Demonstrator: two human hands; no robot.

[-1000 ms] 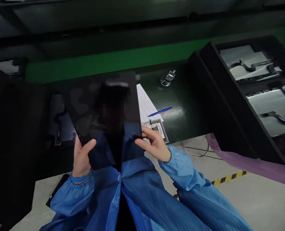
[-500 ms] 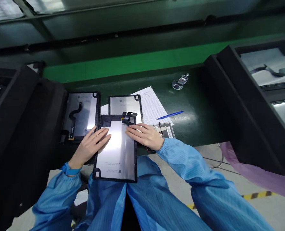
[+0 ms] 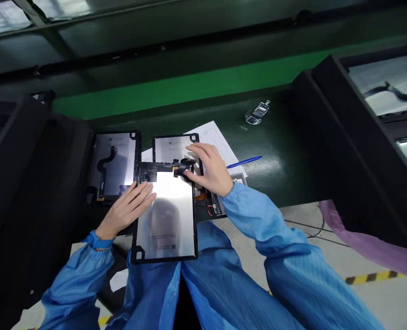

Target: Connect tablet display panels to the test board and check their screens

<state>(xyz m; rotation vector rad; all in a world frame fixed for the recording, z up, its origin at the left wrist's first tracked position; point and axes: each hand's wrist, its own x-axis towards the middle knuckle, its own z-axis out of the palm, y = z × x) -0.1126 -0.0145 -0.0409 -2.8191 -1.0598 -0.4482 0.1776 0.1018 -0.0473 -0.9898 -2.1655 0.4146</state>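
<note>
A silver-backed display panel [image 3: 170, 215] in a black frame lies in front of me, its lower end overhanging the bench edge above my lap. My left hand [image 3: 125, 213] is laid along its left side, fingers outstretched, with the fingertips on the silver back. At the panel's upper right, a black ribbon cable [image 3: 182, 169] curls up. My right hand [image 3: 213, 170] arches beside this cable, thumb and fingers apart. The thumb tip is close to the cable; whether it touches cannot be told. Behind is a second display panel [image 3: 169, 145], partly covered by the first panel and my right hand.
Another panel with a ribbon cable [image 3: 116, 162] lies at the left. A printed sheet [image 3: 217, 137], a blue pen [image 3: 244, 162] and a metal clip-like piece [image 3: 258, 112] lie on the bench. Black bins [image 3: 354, 151] stand at both sides. An opened device [image 3: 220, 206] sits under my right wrist.
My right hand has lifted off the panel's right edge and moved up to the ribbon cable, its thumb and fingers spreading. My left hand stays on the panel.
</note>
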